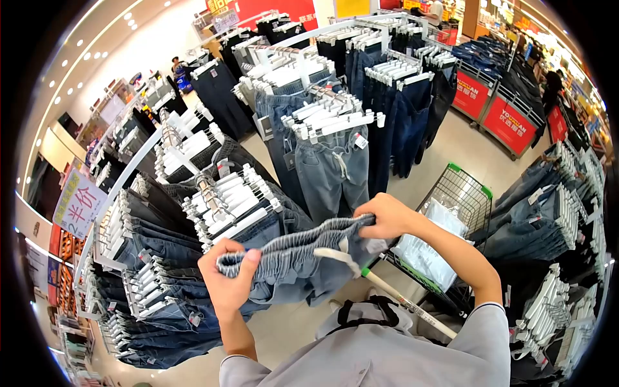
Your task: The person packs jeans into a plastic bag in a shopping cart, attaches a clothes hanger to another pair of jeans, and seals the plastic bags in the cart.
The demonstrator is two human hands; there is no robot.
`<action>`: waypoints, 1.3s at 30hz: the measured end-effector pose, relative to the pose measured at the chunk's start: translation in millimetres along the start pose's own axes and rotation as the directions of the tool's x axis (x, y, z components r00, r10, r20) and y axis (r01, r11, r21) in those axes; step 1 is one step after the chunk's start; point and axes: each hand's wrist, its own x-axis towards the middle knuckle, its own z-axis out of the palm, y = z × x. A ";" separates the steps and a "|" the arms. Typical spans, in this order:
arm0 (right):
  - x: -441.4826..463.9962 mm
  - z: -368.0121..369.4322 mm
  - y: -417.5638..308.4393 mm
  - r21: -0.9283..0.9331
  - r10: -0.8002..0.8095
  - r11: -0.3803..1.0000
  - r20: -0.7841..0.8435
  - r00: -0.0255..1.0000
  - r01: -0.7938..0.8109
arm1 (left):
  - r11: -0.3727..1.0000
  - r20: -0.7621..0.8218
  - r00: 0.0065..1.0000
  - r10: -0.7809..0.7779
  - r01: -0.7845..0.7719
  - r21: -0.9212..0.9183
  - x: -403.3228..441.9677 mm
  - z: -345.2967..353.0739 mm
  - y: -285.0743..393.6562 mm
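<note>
A pair of grey-blue jeans [293, 267] with a gathered elastic waistband and a pale drawstring is stretched between my hands. My left hand [229, 274] grips one end of the waistband, thumb on the near side. At the other end, my right hand [385, 216] has its fingers closed round the band. The legs hang down in front of my body, partly folded out of sight. Just beyond them, similar grey drawstring jeans [332, 171] hang from white clip hangers [332, 116] on the rack.
A shopping cart [477, 200] with plastic-wrapped packs [432, 242] stands at my right, its handle [412, 306] close to my body. Racks of dark jeans [167, 284] crowd the left, and more jeans [529, 219] hang at the right. Red-fronted bins [509, 126] stand farther back.
</note>
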 end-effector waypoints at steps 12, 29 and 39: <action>49.0 35.7 -55.8 -0.379 -0.265 0.866 0.205 0.942 0.327 | 0.843 0.045 0.897 -0.440 0.430 -0.324 -96.4 -68.1 -141.3; 79.6 65.4 -4.8 -0.390 -0.172 0.866 0.353 0.920 0.312 | 0.729 -0.186 0.772 -0.608 0.451 -0.515 -107.9 -37.6 -209.0; 101.6 48.5 67.7 -0.181 -0.017 0.974 0.532 0.847 0.133 | 0.597 -0.131 0.702 -0.700 0.475 -0.646 -73.6 10.0 -177.9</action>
